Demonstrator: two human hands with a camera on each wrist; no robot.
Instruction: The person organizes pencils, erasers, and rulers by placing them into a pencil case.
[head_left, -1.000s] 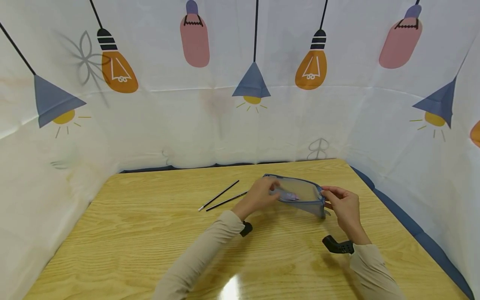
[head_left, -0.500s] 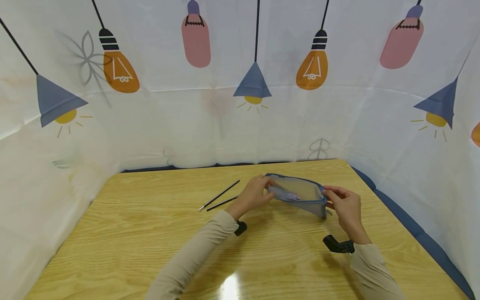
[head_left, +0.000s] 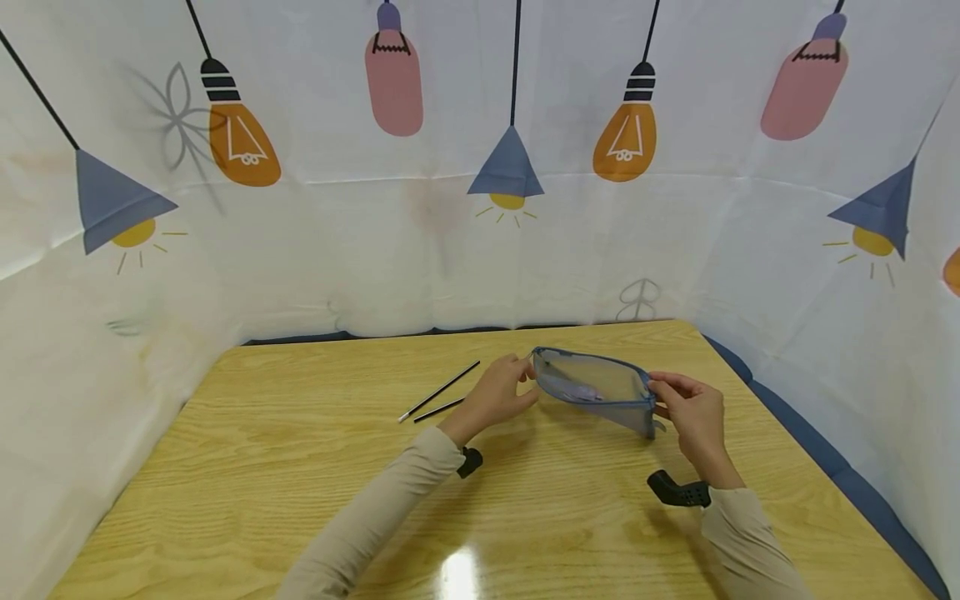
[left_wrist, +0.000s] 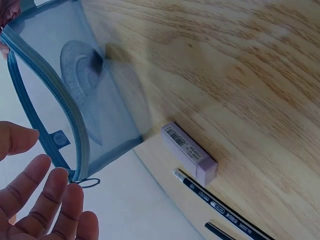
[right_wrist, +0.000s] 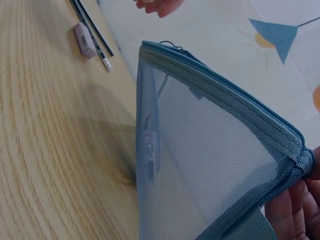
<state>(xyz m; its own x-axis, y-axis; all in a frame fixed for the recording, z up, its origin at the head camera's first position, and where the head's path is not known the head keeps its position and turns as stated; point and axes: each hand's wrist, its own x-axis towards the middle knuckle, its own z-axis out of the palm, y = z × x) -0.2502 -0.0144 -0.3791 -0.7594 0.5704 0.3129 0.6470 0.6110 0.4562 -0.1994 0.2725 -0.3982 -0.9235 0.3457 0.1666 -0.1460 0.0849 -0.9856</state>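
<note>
A blue mesh zip pouch (head_left: 600, 382) stands with its mouth unzipped. My right hand (head_left: 692, 414) pinches its right end between thumb and fingers. Just off the pouch's left end, my left hand (head_left: 495, 392) has its fingers extended, thumb apart and nothing held, as the left wrist view shows. Through the mesh shows a clear, half-round piece like a protractor (left_wrist: 80, 70). A lilac eraser (left_wrist: 190, 152) with a barcode lies on the table, hidden behind my left hand in the head view. Beside it are two dark pencils, the nearer one a white-tipped pencil (left_wrist: 220, 207) in the left wrist view.
The wood-grain table (head_left: 300, 483) reaches back to a white curtain (head_left: 337, 250) printed with lamps and bulbs. Dark blue fabric (head_left: 825, 454) runs along the table's right edge. A black wrist device (head_left: 677, 489) sits at the right cuff.
My left hand has drawn out of the pouch's mouth and moved left, its fingers now beyond the pouch's left end. The right hand keeps its pinch, almost still.
</note>
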